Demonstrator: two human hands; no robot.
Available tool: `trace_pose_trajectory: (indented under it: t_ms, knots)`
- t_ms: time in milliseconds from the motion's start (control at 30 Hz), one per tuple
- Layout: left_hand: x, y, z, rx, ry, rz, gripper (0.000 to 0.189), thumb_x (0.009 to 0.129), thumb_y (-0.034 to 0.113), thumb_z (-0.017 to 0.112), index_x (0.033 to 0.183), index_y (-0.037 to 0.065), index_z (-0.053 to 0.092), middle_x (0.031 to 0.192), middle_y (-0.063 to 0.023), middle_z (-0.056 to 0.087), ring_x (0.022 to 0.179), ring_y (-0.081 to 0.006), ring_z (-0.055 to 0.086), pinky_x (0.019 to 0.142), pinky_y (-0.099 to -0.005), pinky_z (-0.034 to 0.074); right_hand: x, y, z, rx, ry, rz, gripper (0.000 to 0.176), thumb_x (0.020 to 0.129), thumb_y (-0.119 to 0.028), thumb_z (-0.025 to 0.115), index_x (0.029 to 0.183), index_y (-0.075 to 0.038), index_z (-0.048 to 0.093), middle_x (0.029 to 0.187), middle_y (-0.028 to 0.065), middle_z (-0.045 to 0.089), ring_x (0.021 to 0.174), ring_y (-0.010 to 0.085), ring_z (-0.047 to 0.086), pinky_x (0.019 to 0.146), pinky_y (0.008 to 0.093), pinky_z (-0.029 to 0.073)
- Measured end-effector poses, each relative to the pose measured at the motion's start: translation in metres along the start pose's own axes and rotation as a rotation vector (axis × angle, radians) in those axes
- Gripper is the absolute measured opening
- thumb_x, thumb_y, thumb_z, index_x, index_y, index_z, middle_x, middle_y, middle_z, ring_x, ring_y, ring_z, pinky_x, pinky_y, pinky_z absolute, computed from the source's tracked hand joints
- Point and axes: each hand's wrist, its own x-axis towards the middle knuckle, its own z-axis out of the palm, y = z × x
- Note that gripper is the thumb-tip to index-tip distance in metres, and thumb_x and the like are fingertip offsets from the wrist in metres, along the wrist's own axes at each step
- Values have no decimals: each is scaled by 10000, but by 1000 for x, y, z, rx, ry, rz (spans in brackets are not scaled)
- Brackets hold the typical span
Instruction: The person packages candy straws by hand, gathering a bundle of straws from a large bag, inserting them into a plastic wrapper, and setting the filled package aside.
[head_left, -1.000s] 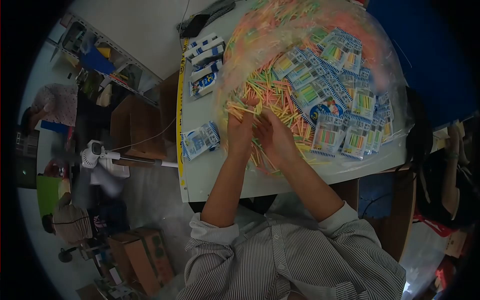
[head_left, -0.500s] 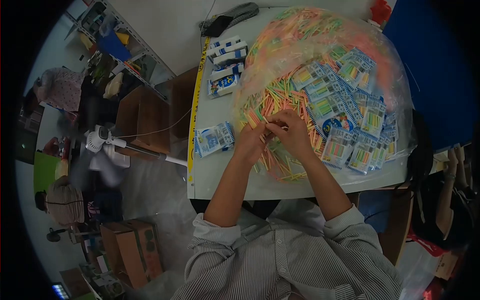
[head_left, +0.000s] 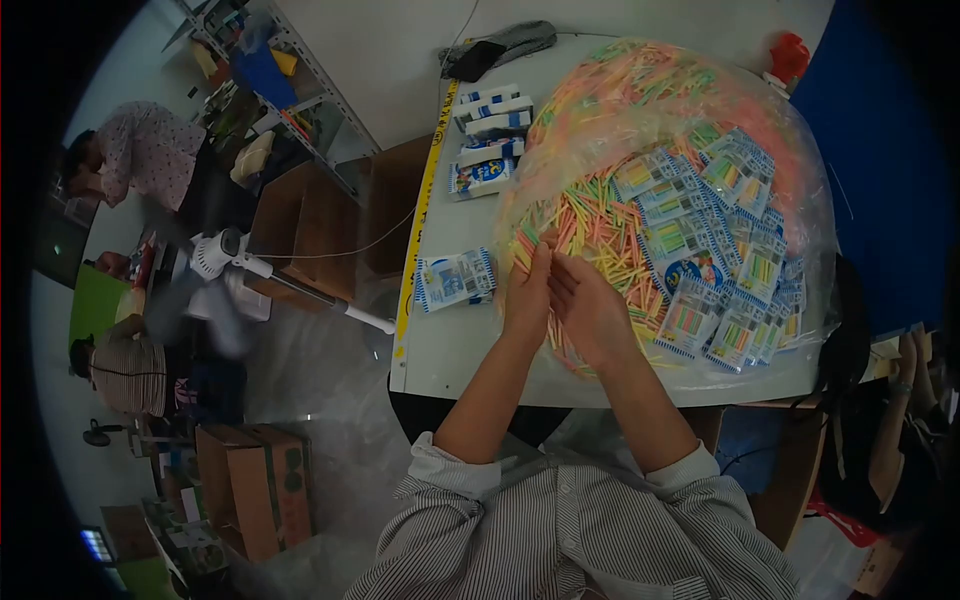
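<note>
Close together over the heap of coloured sticks [head_left: 600, 215], my two hands work at the near edge of a large clear plastic bag [head_left: 815, 190]. Several pink, yellow and green sticks [head_left: 527, 245] are gripped in my left hand [head_left: 528, 295], its fingers closed round them. Beside it my right hand [head_left: 592, 305] is turned inward with its fingers bent; whether it holds anything is hidden. Filled clear-and-blue packets [head_left: 690, 315] lie on the sticks to the right. Flat blue-and-white packets [head_left: 455, 280] rest on the table to the left.
Stacked white-and-blue packets [head_left: 482, 175] stand at the table's [head_left: 425, 350] back left, near a dark cloth [head_left: 520, 38]. A fan [head_left: 215, 255], cardboard boxes [head_left: 262, 490] and two people [head_left: 150, 155] are at the left. Another person's arm [head_left: 890, 430] shows at the right.
The view has shifted, so the table appears farther right and lower. My right hand has turned and its fingers have drawn down from the tips of the sticks in my left hand.
</note>
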Motion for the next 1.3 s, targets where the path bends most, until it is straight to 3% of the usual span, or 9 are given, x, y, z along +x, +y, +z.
trace_pose_trajectory:
  t_ms: [100,233,367,467,700,900,1033,1233,1300]
  knots:
    - [-11,4,-14,-264,-59,-141,215,872,250,442,971,72,512,859,-29,558,750,-101,544,639,-224,443,0,-12,-5,-385,-112,-60,393,894,-251,335,1188,3,397,1208,95,416,1152,208,357,964,294,256]
    - [-32,-7,-28,-296,-519,-521,225,827,239,521,934,41,505,794,-46,553,725,-129,564,599,-230,470,9,-26,-21,-1193,-371,-521,369,893,-215,342,1182,2,417,1212,131,425,1161,213,359,977,327,235]
    - [-51,-4,-28,-245,-562,-497,253,837,258,501,939,27,488,800,-45,539,766,-135,576,630,-254,496,3,-33,-13,-1197,-623,-61,198,837,-59,436,1002,-10,535,898,64,575,808,131,545,699,251,438]
    - [-59,-7,-29,-291,-487,-473,251,849,268,479,946,36,478,813,-37,530,785,-131,574,645,-251,495,-4,-16,6,-1172,-523,-59,143,815,-8,448,924,-15,540,798,35,561,695,93,524,580,221,431]
    - [-69,-19,-56,-489,-531,-532,194,848,233,490,943,63,487,834,-25,538,820,-122,553,703,-241,462,-3,-14,8,-1121,-469,110,141,830,-28,431,913,-5,543,825,37,563,755,109,528,661,231,429]
    - [-88,-11,-54,-562,-454,-561,227,838,189,501,981,14,477,913,-74,549,916,-207,553,771,-318,471,-5,-5,-10,-1145,-765,-78,361,912,-221,291,1024,36,518,1019,121,546,934,210,523,855,305,370]
    - [-94,3,-53,-459,-395,-613,269,850,183,482,1050,7,441,935,-87,545,921,-207,550,782,-299,474,-5,-11,-21,-1187,-614,121,410,919,-294,261,1059,-8,520,1043,128,536,977,222,517,828,330,403]
    - [-94,-3,-49,-358,-332,-587,283,869,192,443,1085,9,432,964,-86,544,913,-185,551,758,-275,483,-11,-7,-27,-1007,-740,157,409,911,-318,286,1088,-30,516,1075,121,531,988,219,513,806,333,422]
    - [-93,-4,-48,-342,-317,-573,284,872,200,436,1087,13,434,971,-88,543,913,-187,551,755,-279,484,-14,-1,-31,-906,-439,-49,292,880,-247,417,1034,-37,551,995,92,554,886,187,547,748,296,438]
